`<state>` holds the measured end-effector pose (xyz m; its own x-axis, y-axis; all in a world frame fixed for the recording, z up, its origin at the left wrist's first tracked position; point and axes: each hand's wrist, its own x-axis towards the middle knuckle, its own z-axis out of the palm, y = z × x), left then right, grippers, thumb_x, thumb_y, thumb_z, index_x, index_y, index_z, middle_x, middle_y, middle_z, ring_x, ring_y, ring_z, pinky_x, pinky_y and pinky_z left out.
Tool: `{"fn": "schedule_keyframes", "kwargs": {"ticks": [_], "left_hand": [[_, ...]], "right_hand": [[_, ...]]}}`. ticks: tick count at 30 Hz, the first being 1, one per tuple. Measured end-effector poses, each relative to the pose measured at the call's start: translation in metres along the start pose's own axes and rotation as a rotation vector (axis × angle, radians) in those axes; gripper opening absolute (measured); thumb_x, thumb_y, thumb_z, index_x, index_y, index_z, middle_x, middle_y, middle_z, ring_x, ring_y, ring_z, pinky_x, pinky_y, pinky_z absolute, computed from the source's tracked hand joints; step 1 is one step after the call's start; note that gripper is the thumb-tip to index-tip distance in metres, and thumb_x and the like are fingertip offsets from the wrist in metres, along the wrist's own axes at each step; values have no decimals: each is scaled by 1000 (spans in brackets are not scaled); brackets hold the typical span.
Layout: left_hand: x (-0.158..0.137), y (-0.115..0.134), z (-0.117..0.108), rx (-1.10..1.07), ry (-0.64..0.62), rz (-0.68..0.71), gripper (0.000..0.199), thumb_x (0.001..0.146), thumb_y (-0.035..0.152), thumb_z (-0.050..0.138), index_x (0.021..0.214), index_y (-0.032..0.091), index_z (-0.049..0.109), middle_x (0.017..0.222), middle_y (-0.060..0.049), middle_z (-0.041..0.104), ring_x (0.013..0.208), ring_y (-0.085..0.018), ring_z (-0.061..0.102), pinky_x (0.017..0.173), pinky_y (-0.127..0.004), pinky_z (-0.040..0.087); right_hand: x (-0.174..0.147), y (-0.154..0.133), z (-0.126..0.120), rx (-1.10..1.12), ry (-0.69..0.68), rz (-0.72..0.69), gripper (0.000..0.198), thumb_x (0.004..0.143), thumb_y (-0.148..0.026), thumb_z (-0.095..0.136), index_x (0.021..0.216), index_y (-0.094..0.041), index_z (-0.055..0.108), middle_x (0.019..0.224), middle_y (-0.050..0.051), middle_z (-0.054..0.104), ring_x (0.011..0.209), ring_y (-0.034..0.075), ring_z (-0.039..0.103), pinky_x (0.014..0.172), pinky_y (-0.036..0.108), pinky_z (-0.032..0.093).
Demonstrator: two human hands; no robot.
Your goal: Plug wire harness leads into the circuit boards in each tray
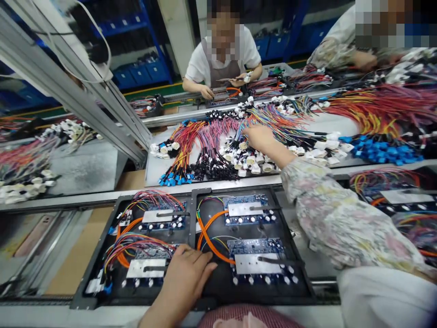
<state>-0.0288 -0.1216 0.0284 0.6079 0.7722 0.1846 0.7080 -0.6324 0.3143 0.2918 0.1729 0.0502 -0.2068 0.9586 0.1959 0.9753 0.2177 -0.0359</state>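
My right hand point(262, 140) reaches over the parts shelf, its fingers curled down and closed on wires in a bundle of multicoloured wire harnesses point(269, 119). White connectors point(254, 159) lie just below it. My left hand point(186, 273) rests at the middle of a black tray point(211, 289), fingers extended over the right edge of the lower-left circuit board point(145, 269), thumb apart. Blue circuit boards with silver metal plates sit in the tray. Coloured wires point(157, 195) run from the left boards, and thick orange cables point(208, 232) loop from the right ones.
Blue connectors point(382, 150) and red-yellow harnesses lie at the right of the shelf. A metal post point(99, 91) rises at the left. Across the line a person point(221, 54) handles wires; another person's sleeve point(331, 52) shows at upper right. Another loaded tray point(403, 196) is at right.
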Motion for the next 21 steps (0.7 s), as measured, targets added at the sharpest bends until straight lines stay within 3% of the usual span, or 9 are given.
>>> {"fn": "schedule_keyframes", "kwargs": {"ticks": [3,7,9,11,14,16,18,19,21], "left_hand": [[24,7,-4,-152,57,3,28,102,26,42,104,18,69,89,-5,77,76,-19,71,76,-38,49],[48,19,-12,-398,54,-7,25,101,28,47,108,21,69,94,-4,77,81,-19,71,80,-37,50],[55,20,-15,-563,44,-53,25,101,29,48,105,23,71,95,-4,78,85,-19,72,81,-35,51],[61,19,-16,-783,53,-171,27,101,31,47,100,23,73,93,-4,77,87,-18,72,81,-33,54],[76,13,-14,-1125,242,-411,30,102,39,45,113,22,66,109,-9,73,100,-20,70,79,-32,57],[90,11,-13,-1249,431,-499,45,99,48,47,137,23,48,138,-16,57,118,-24,63,84,-35,58],[101,11,-12,-1296,524,-496,62,93,56,54,145,26,37,149,-17,44,121,-26,59,85,-36,58],[106,12,-12,-1317,507,-489,64,90,57,58,143,26,39,144,-16,50,112,-24,63,79,-34,59],[110,12,-12,-1407,406,-474,56,88,57,61,131,24,50,112,-11,67,84,-18,67,62,-27,56]], "right_hand": [[36,-14,15,-3,-50,-114,27,82,-9,56,100,-14,76,108,17,73,104,27,61,80,34,42],[59,-20,18,-39,-107,-210,14,74,-5,62,71,-12,73,81,16,73,87,25,64,74,34,43],[58,-16,4,-57,-78,-265,17,76,-4,59,75,-14,73,80,12,73,87,23,64,77,34,43],[48,-13,-19,-69,-4,-313,27,84,-5,51,95,-16,73,94,11,73,95,22,62,81,34,41],[10,-20,-58,-76,166,-335,41,96,-11,33,122,-14,64,113,15,67,105,22,58,78,35,38],[-29,-34,-75,-77,306,-425,41,100,-18,29,121,-16,65,103,11,69,94,19,60,68,33,35],[-76,-52,-82,-67,366,-519,41,97,-17,30,114,-22,67,87,5,70,72,15,58,54,32,27],[-99,-59,-83,-54,343,-564,40,97,-16,30,111,-23,67,82,3,69,64,14,56,50,32,24],[-140,-70,-82,13,277,-570,38,97,-18,32,111,-22,67,80,3,69,53,14,53,45,33,22]]}}
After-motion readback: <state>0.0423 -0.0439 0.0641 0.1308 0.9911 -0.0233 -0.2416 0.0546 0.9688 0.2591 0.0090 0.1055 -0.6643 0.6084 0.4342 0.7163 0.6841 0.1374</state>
